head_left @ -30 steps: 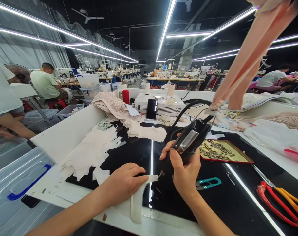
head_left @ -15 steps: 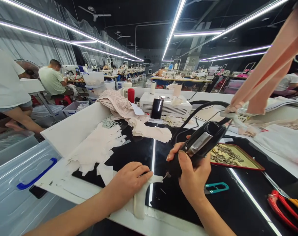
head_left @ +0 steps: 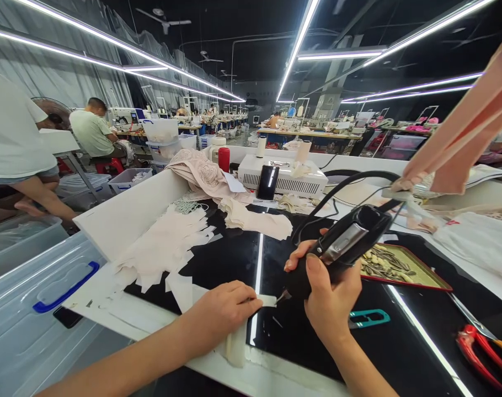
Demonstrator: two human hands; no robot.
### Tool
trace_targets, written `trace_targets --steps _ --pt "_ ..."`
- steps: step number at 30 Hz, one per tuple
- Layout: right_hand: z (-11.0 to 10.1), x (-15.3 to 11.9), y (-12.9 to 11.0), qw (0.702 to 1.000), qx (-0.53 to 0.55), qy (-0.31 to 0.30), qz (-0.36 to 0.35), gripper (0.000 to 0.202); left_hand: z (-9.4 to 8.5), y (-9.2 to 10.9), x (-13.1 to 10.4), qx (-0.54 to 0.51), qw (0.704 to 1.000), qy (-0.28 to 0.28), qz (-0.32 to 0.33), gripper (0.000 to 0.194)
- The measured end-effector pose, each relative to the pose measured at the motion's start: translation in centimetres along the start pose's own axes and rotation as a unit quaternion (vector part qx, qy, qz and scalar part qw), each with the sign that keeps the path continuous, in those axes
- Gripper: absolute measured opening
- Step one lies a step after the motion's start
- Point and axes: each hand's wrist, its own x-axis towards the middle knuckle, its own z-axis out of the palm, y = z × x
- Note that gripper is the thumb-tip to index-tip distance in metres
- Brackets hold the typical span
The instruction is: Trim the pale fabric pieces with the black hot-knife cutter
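My right hand is wrapped around a black corded hand tool with a small metal tip, pointed down and left. Its tip is at the end of a whitish fabric strip, though whether they touch I cannot tell. My left hand holds that strip down on the glossy black tabletop, fingers together. Part of the fabric hangs toward the table's front edge below this hand. A heap of pale cut fabric pieces lies to the left, and a folded pale stack is farther back.
Teal thread snips, red-handled scissors and a tray of sunflower seeds lie to the right. A phone leans against a white vented box. Pink cloth hangs above the cord. Clear bins stand left, near people.
My left fingers sit a little closer to the strip's end, so less of it sticks out. The whole view has shifted slightly. My right hand still grips the tool at the strip's end.
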Motion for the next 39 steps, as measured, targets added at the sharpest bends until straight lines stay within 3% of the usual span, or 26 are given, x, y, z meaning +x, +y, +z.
trace_targets --steps 10,22,27,32,39 --pt "0.7 0.5 0.1 0.999 0.032 0.013 0.006 0.030 0.4 -0.1 -0.1 -0.028 0.999 -0.013 -0.026 0.027" --pt "2.3 0.1 1.1 0.999 0.036 -0.009 0.011 0.024 0.8 0.0 -0.1 -0.020 0.999 0.023 -0.011 0.026" --pt "2.2 0.4 0.8 1.000 0.024 -0.008 0.019 0.020 0.7 0.0 -0.2 -0.020 0.999 0.025 -0.017 0.026" --pt "1.4 0.8 0.3 0.999 0.028 0.015 0.006 0.034 0.6 0.1 -0.3 -0.030 0.999 0.028 -0.014 0.026" --pt "0.9 0.5 0.7 1.000 0.024 0.002 0.001 0.026 0.5 0.1 -0.2 -0.023 0.999 0.024 -0.012 0.027"
